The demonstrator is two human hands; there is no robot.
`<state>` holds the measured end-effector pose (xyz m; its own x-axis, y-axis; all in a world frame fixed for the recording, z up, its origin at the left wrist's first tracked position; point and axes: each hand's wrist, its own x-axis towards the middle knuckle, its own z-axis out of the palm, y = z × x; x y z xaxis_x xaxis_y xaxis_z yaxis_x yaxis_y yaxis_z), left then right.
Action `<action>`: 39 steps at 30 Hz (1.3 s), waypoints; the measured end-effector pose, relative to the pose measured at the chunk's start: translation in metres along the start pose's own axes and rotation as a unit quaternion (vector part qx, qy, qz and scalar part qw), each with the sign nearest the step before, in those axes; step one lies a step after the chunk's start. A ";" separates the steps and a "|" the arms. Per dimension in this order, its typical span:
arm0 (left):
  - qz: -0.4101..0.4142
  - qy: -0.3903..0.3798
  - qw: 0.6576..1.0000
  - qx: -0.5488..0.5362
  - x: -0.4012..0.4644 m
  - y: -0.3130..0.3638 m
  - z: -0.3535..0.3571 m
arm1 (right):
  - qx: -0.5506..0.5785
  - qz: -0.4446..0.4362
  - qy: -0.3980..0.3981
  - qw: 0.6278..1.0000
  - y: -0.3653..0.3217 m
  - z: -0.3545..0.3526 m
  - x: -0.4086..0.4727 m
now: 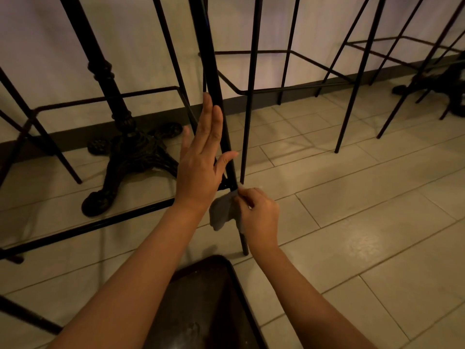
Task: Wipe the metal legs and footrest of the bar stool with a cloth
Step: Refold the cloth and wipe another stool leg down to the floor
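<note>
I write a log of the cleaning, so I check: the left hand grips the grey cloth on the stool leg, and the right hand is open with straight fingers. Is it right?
Not quite: the hands are swapped. In the head view the right hand grips the grey cloth on the stool leg, and the left hand is open with straight fingers.

One head-worn wide-angle camera provided the only view, looking forward and steeply down from a low position close to the pale rectangular floor tiles (pixel 352 187). It sat within arm's reach of the thin black metal stool leg (pixel 216 79), both bare forearms entering from the bottom edge. It faced a pale wall with a dark skirting strip (pixel 156 117), and straight lines bowed toward the frame edges.
</note>
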<state>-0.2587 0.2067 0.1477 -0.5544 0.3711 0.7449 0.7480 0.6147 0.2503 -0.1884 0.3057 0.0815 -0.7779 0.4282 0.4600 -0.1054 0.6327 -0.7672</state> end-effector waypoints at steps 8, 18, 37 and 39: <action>0.002 -0.001 1.000 -0.005 -0.002 -0.001 0.001 | 0.041 -0.015 0.024 0.999 -0.010 -0.005 0.013; 0.000 -0.007 1.000 -0.002 -0.002 -0.003 0.001 | 0.018 0.022 -0.009 1.000 -0.004 -0.006 0.008; -0.002 -0.014 1.000 0.005 -0.003 -0.003 0.000 | 0.029 0.070 -0.027 0.997 0.008 0.002 -0.005; -0.003 -0.013 1.000 0.006 -0.004 -0.002 0.001 | 0.027 0.075 -0.033 0.996 0.010 0.001 -0.006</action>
<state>-0.2585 0.2040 0.1437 -0.5672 0.3852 0.7279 0.7405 0.6254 0.2461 -0.1854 0.3086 0.0702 -0.8262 0.4704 0.3100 -0.0173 0.5288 -0.8486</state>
